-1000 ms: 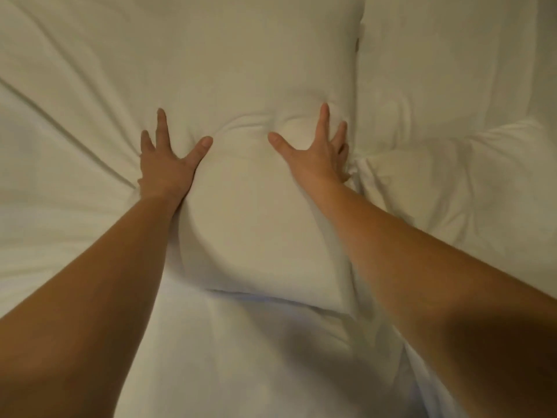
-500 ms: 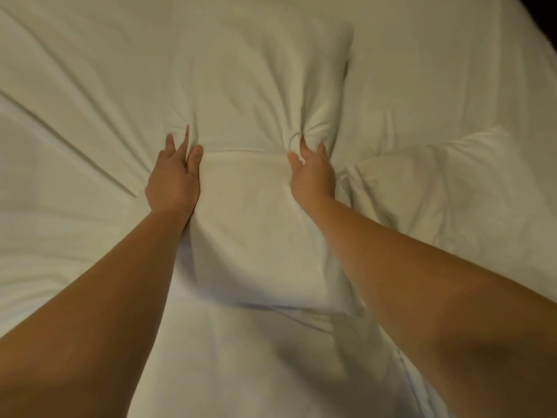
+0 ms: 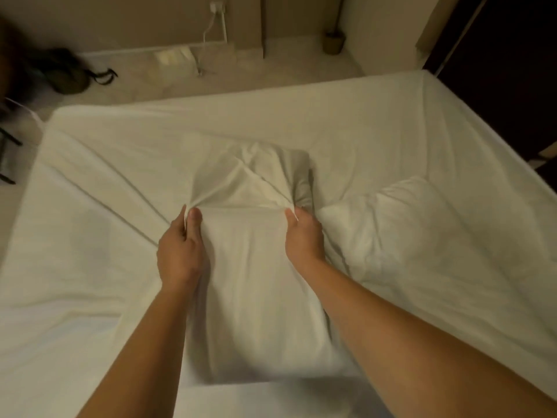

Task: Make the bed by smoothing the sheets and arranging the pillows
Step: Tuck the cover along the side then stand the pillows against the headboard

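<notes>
A white pillow point(image 3: 256, 297) lies lengthwise on the white bed sheet point(image 3: 90, 236), in the middle of the mattress. My left hand point(image 3: 180, 251) pinches the pillowcase fabric at its left side, and my right hand point(image 3: 303, 236) pinches it at the right side. The loose end of the pillowcase point(image 3: 256, 173) stretches away from both hands in taut folds. A second white pillow point(image 3: 416, 230) lies to the right, touching the first one. The sheet shows long diagonal creases on the left.
Beyond the far edge of the mattress is a pale floor point(image 3: 271, 73) with a dark bag point(image 3: 60, 70), a white cable at a wall socket point(image 3: 217, 7) and a small round bin point(image 3: 333, 42). A dark doorway point(image 3: 512, 55) stands at the right.
Both hands went from lying spread flat on the pillow to pinching its case at either side. The view has pulled back, so the bed's far edge and the floor now show.
</notes>
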Demonstrator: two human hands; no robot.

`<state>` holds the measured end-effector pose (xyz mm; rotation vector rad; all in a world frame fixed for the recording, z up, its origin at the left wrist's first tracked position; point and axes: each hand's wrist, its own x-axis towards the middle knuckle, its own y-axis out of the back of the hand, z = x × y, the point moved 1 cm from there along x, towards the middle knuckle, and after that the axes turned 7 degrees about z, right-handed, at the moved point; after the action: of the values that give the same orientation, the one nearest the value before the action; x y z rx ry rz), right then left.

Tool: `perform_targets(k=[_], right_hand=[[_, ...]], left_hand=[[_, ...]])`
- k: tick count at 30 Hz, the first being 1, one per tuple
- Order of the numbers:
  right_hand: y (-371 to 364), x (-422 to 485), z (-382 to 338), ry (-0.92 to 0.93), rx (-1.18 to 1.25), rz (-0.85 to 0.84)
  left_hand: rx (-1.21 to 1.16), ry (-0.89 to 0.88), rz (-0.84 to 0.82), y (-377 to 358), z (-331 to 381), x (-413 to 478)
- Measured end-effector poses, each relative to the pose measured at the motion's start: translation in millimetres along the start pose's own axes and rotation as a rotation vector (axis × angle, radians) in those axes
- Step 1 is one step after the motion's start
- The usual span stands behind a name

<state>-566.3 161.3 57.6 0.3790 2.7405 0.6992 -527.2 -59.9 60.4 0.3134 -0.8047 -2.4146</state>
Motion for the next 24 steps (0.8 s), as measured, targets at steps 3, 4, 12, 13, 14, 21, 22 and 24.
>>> perform_targets(k=[3, 4, 12, 13, 14, 21, 22, 24], right_hand=[[44, -23, -27, -0.005, 0.095, 0.039], [61, -31, -37, 0.048, 0.070, 0.015], [228, -66, -60, 0.275, 0.033, 0.100], [252, -67, -58, 0.288, 0.033, 0.114], [278, -70, -56, 0.306, 0.033, 0.125], [445, -88, -19, 0.356, -0.023, 0.190], [469, -91, -12, 0.354, -0.024, 0.195], [514, -93, 4, 0.338, -0.028, 0.205]], left_hand=[[-0.008, -0.034, 0.029, 33, 42, -31], [-0.013, -0.049, 0.036, 43, 57, -42], [-0.104, -0.146, 0.073, 69, 173, -172], [-0.123, -0.158, 0.071, 66, 187, -190], [-0.142, -0.167, 0.069, 63, 202, -208], [-0.258, -0.182, 0.040, 13, 287, -344], [-0.276, -0.181, 0.040, 3, 298, -364], [-0.302, -0.179, 0.034, -18, 317, -401]])
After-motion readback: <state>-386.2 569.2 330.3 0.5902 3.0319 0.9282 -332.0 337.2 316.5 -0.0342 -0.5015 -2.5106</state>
